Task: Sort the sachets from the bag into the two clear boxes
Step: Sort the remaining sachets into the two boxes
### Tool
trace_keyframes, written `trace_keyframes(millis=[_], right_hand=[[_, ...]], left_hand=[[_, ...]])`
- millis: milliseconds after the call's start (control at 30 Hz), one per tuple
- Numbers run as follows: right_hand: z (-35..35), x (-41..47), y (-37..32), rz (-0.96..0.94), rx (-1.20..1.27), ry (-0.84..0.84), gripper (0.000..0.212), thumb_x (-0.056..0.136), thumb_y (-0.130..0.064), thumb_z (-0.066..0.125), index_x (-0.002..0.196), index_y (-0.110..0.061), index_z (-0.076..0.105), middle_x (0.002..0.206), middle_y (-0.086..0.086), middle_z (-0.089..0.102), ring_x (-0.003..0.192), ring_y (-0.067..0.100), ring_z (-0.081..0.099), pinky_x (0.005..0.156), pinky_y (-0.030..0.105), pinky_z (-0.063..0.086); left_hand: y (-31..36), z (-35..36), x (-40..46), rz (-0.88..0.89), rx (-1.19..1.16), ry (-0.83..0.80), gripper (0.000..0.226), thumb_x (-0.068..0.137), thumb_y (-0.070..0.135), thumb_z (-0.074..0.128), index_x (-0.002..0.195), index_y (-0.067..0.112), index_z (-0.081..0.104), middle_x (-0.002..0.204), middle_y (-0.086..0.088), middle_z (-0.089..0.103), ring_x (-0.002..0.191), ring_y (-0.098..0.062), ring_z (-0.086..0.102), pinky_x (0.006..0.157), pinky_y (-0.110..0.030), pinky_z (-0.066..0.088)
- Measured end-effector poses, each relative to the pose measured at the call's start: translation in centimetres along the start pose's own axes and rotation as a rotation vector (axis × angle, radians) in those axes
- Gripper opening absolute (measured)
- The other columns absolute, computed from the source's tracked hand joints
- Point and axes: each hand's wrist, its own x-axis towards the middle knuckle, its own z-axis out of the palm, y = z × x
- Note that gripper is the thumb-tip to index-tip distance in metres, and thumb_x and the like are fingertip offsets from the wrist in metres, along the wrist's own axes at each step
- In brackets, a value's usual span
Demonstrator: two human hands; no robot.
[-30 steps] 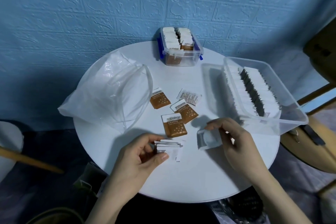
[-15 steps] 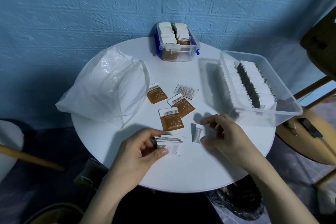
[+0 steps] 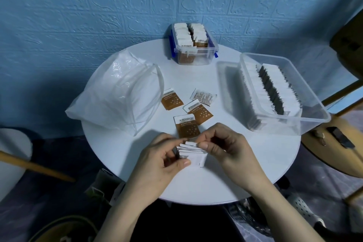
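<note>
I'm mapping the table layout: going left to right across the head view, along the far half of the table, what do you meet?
Crumpled clear plastic bag → brown-and-white sachet lying nearest the bag → small clear box with blue latches → large clear rectangular box of upright white sachets.

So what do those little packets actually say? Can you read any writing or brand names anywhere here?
"太古 taikoo": on the brown sachet nearest the hands, on the middle brown sachet and on the front sachets in the small clear box.
Left brown sachet: the same white band, at a slant, letters not clear.
Smaller lines under each logo: too small to read.
White sachet with dense print: too blurred to read.
Stack in the hands: no print shows.
</note>
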Motion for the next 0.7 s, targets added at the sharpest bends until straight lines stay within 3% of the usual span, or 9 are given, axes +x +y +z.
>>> trace_keyframes(millis=[133, 233, 300, 367, 467, 600, 700], right_hand=[[-0.1, 0.0, 0.0, 0.019, -0.025, -0.042, 0.012, 0.086, -0.030, 0.060, 0.085, -0.026, 0.071, 0.082, -0.011, 0.062, 0.075, 0.005, 0.058, 0.073, 0.019, 0.043], [-1.4, -0.4, 0.1, 0.050, -0.142, -0.070, 0.036, 0.072, -0.056, 0.071, 0.097, -0.030, 0.071, 0.082, -0.014, 0.053, 0.066, 0.004, 0.049, 0.064, 0.014, 0.037], [-1.9, -0.7, 0.3, 0.058, -0.297, -0.118, 0.047, 0.065, -0.062, 0.075, 0.100, -0.032, 0.069, 0.075, -0.018, 0.049, 0.064, 0.004, 0.047, 0.060, 0.013, 0.035], [-1.9, -0.7, 0.4, 0.066, -0.338, -0.118, 0.038, 0.069, -0.049, 0.079, 0.099, -0.028, 0.069, 0.066, -0.018, 0.050, 0.059, 0.003, 0.045, 0.057, 0.013, 0.033], [-1.4, -0.7, 0.6, 0.079, -0.300, -0.145, 0.023, 0.078, -0.028, 0.079, 0.099, -0.030, 0.069, 0.064, -0.016, 0.051, 0.059, 0.002, 0.044, 0.058, 0.015, 0.035], [-1.1, -0.6, 0.7, 0.079, -0.303, -0.190, 0.026, 0.083, -0.025, 0.075, 0.104, -0.037, 0.067, 0.071, -0.006, 0.058, 0.065, 0.005, 0.049, 0.065, 0.026, 0.043], [-1.1, -0.6, 0.8, 0.090, -0.308, -0.218, 0.029, 0.084, -0.026, 0.074, 0.107, -0.040, 0.065, 0.081, -0.011, 0.066, 0.074, 0.007, 0.057, 0.073, 0.030, 0.050]], left_hand=[[0.0, 0.1, 0.1, 0.012, -0.002, 0.004, 0.043, 0.071, 0.010, 0.080, 0.097, 0.042, 0.069, 0.093, 0.017, 0.056, 0.064, -0.004, 0.051, 0.063, -0.013, 0.042], [0.2, 0.0, 0.0, 0.012, 0.055, 0.015, 0.035, 0.072, 0.019, 0.079, 0.100, 0.038, 0.069, 0.091, 0.019, 0.055, 0.065, -0.005, 0.051, 0.064, -0.017, 0.042], [0.4, -0.1, 0.0, 0.016, 0.163, 0.004, 0.033, 0.074, 0.030, 0.079, 0.105, 0.034, 0.070, 0.094, 0.021, 0.052, 0.069, -0.004, 0.053, 0.065, -0.019, 0.043], [0.6, -0.4, 0.1, 0.026, 0.306, -0.008, 0.033, 0.076, 0.033, 0.080, 0.107, 0.032, 0.070, 0.091, 0.025, 0.047, 0.072, 0.002, 0.050, 0.064, -0.011, 0.036], [1.0, -0.7, 0.4, -0.009, 0.284, -0.042, 0.030, 0.076, 0.028, 0.081, 0.102, 0.034, 0.069, 0.080, 0.023, 0.050, 0.067, -0.001, 0.047, 0.060, -0.017, 0.035], [1.4, -0.5, 0.5, -0.077, 0.107, -0.099, 0.035, 0.074, 0.014, 0.082, 0.095, 0.038, 0.067, 0.071, 0.026, 0.061, 0.058, 0.003, 0.048, 0.059, -0.012, 0.038], [1.1, -0.7, 0.5, -0.101, 0.113, -0.113, 0.038, 0.072, 0.015, 0.083, 0.093, 0.041, 0.066, 0.075, 0.025, 0.062, 0.061, 0.002, 0.047, 0.062, -0.020, 0.042]])
